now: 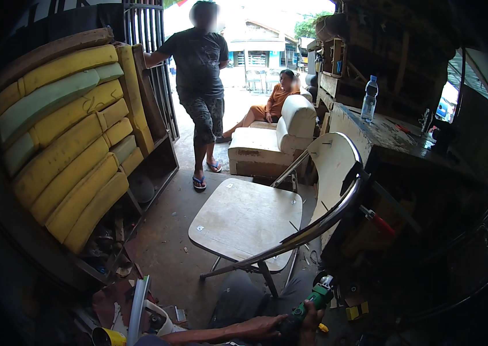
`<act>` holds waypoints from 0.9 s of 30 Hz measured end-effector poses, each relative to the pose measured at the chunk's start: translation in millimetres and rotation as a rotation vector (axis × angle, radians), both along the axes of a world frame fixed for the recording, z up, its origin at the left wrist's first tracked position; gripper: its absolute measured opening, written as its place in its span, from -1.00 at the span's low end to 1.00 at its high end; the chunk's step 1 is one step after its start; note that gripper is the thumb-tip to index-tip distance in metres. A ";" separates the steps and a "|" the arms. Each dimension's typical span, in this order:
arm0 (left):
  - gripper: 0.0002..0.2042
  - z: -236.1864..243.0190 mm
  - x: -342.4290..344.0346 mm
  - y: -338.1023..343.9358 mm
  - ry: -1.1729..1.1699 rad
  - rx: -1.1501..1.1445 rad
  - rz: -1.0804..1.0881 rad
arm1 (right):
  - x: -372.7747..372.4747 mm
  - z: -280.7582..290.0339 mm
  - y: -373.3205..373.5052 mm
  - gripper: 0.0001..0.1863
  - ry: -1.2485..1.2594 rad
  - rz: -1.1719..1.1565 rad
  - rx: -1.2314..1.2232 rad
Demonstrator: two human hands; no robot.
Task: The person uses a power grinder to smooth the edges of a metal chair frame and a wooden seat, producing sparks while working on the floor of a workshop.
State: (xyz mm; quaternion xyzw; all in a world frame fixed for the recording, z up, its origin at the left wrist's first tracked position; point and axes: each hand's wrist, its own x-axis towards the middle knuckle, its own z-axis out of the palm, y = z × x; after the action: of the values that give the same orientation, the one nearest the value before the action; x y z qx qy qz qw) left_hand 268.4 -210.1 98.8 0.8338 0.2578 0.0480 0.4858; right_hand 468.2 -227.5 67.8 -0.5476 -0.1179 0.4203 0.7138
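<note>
- Right hand (311, 320): wrapped around the body of a green power tool (315, 300); fingers curled in with no visible gap between palm and housing.
- Left hand (271, 326): closed on the dark rear part of the same tool; the fingertips are partly hidden, so their exact placement cannot be told.
- Tool position: at the lower edge of the view, right of centre, held above the floor beside the person's grey trousers (238, 297). The metal head points up and forward, away from the body.
- Folding chair (249, 216): stands directly ahead of the knees. Pale seat board with rounded corners; curved backrest on the right; bent metal frame. The tool head is near the frame, apart from the seat.
- Floor (197, 210): grey, worn, with scattered debris. A yellow cup (109, 337) sits at lower left; a yellow-and-black object (357, 311) lies right of the tool.
- Left side: yellow and pale green foam pads (76, 150) stacked in a rack, next to a barred gate (146, 63).
- Right side: a workbench (352, 124) carries an upright clear bottle (369, 99) with a blue cap.
- Rear: a standing person (202, 63) in dark clothes; a seated person (281, 98) in orange behind a worn white armchair (261, 141).
</note>
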 end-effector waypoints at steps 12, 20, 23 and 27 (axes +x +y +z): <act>-0.43 279.3 35.0 34.8 -0.250 0.675 0.210 | 9.3 -2.2 -10.9 -0.44 -0.096 0.021 0.020; -0.40 92.8 20.2 17.6 -0.023 0.465 0.237 | 14.9 -31.0 -1.8 -0.39 -0.132 -0.017 0.066; -0.25 66.3 3.7 6.4 0.102 0.396 0.274 | 12.6 -17.5 -1.5 -0.39 -0.030 0.038 0.067; -0.22 41.5 -4.7 -1.3 0.197 0.406 0.145 | 19.9 -36.4 -2.3 -0.39 -0.039 -0.023 -0.007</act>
State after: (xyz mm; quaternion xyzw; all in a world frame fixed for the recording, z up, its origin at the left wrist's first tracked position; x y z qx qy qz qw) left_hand 263.7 -211.4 140.3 0.8943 0.3484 0.0520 0.2758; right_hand 488.0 -229.7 31.3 -0.5595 -0.1238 0.4018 0.7143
